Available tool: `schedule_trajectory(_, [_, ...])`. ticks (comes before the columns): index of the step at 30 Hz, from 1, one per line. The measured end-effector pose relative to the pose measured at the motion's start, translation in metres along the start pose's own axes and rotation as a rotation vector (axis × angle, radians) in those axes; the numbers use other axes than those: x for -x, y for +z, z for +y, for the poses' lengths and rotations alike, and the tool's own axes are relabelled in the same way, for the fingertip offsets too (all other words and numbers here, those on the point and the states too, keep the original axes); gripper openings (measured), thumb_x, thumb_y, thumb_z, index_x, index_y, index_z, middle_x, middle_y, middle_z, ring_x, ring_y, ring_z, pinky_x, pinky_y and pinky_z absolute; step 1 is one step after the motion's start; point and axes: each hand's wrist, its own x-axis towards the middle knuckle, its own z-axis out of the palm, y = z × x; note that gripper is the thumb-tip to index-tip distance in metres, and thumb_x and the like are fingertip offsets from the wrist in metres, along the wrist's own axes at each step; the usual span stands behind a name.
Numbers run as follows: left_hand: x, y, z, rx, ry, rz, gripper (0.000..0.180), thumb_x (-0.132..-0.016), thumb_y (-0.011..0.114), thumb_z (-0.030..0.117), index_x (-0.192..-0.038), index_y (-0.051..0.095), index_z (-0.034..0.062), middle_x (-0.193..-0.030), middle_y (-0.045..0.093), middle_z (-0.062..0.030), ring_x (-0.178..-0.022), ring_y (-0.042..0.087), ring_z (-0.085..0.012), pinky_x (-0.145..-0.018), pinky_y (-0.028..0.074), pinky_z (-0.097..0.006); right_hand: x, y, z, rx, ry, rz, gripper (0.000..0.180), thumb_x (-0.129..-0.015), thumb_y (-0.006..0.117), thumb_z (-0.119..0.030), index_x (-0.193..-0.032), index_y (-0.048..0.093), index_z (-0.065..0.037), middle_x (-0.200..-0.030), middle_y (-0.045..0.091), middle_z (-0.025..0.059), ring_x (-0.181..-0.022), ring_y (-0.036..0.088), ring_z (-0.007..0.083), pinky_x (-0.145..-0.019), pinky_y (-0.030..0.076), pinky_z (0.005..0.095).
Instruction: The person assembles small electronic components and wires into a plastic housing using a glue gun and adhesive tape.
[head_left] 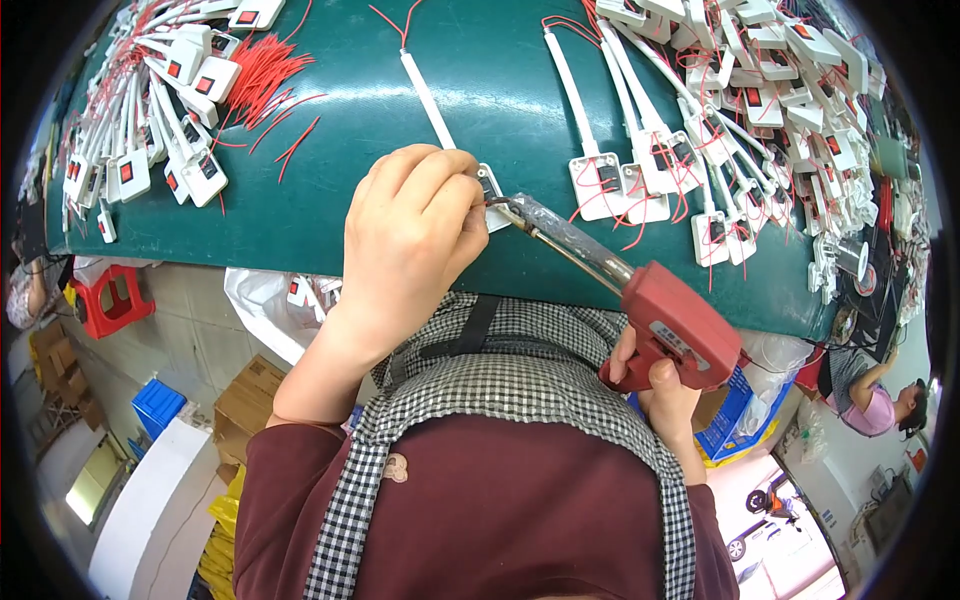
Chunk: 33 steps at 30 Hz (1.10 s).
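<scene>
My right hand [655,385] grips a red soldering gun [685,325] by its handle. The gun's long metal shaft [575,250] points up and left, its tip meeting a small switch housing [497,217]. This white housing lies at the table's near edge, with a white tube [428,100] running away from it and red wires at the far end. Over the housing, my left hand [415,225] is closed, fingertips pinched beside the gun's tip. What they pinch is hidden, and the hand covers much of the housing.
On the green table [380,200], white switch housings [598,187] with tubes and red wires lie to the right, below a large heap [770,90]. More housings [130,172] and a bundle of red wires [265,75] lie left. A red stool [112,300] stands beyond; another person [875,400] sits far right.
</scene>
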Motion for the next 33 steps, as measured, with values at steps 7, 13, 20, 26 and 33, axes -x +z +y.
schedule_trajectory(7, [-0.001, -0.001, 0.001, -0.006, 0.008, -0.001, 0.018, -0.059, 0.064, -0.001, -0.073, 0.053, 0.0043, -0.087, 0.057, -0.0036, -0.084, 0.056, -0.0219, -0.071, 0.045, -0.034, 0.002, -0.002, -0.001, -0.107, -0.042, 0.058, 0.076, -0.074, 0.065, -0.052, -0.121, 0.041, 0.004, -0.101, 0.056, 0.0197, -0.06, 0.055, 0.0161, -0.05, 0.043, 0.0239])
schedule_trajectory(13, [-0.002, -0.002, 0.002, -0.008, 0.01, 0.0, 0.018, -0.059, 0.064, -0.001, -0.072, 0.053, 0.0045, -0.087, 0.057, -0.0039, -0.084, 0.056, -0.0219, -0.071, 0.045, -0.034, 0.004, -0.005, -0.001, -0.11, -0.149, 0.123, 0.078, -0.076, 0.062, -0.054, -0.123, 0.037, 0.002, -0.098, 0.055, 0.0192, -0.054, 0.052, 0.0165, -0.046, 0.043, 0.0241])
schedule_trajectory(20, [-0.002, -0.006, 0.004, 0.011, -0.007, -0.036, 0.017, -0.06, 0.064, 0.0, -0.071, 0.052, 0.0043, -0.087, 0.058, -0.0048, -0.084, 0.056, -0.0229, -0.071, 0.045, -0.035, 0.011, -0.012, 0.002, -0.152, -0.233, 0.153, 0.073, -0.078, 0.06, -0.05, -0.122, 0.037, 0.004, -0.099, 0.055, 0.0212, -0.056, 0.054, 0.0181, -0.047, 0.044, 0.0255])
schedule_trajectory(26, [-0.007, -0.011, 0.005, 0.01, -0.014, -0.067, 0.013, -0.063, 0.062, -0.002, -0.071, 0.052, 0.0025, -0.087, 0.06, -0.0064, -0.083, 0.057, -0.0235, -0.07, 0.046, -0.033, 0.016, -0.019, 0.003, -0.221, -0.312, 0.195, 0.07, -0.08, 0.06, -0.047, -0.121, 0.038, 0.005, -0.1, 0.056, 0.0234, -0.058, 0.056, 0.0196, -0.048, 0.045, 0.0268])
schedule_trajectory(33, [-0.012, -0.025, 0.001, 0.15, -0.077, -0.125, 0.01, -0.07, 0.058, -0.002, -0.08, 0.056, 0.0018, -0.094, 0.06, -0.0085, -0.088, 0.057, -0.0263, -0.076, 0.045, -0.034, 0.023, -0.033, 0.003, -0.224, -0.441, 0.256, 0.066, -0.086, 0.048, -0.051, -0.126, 0.033, -0.001, -0.101, 0.054, 0.0163, -0.053, 0.048, 0.0143, -0.045, 0.039, 0.0224])
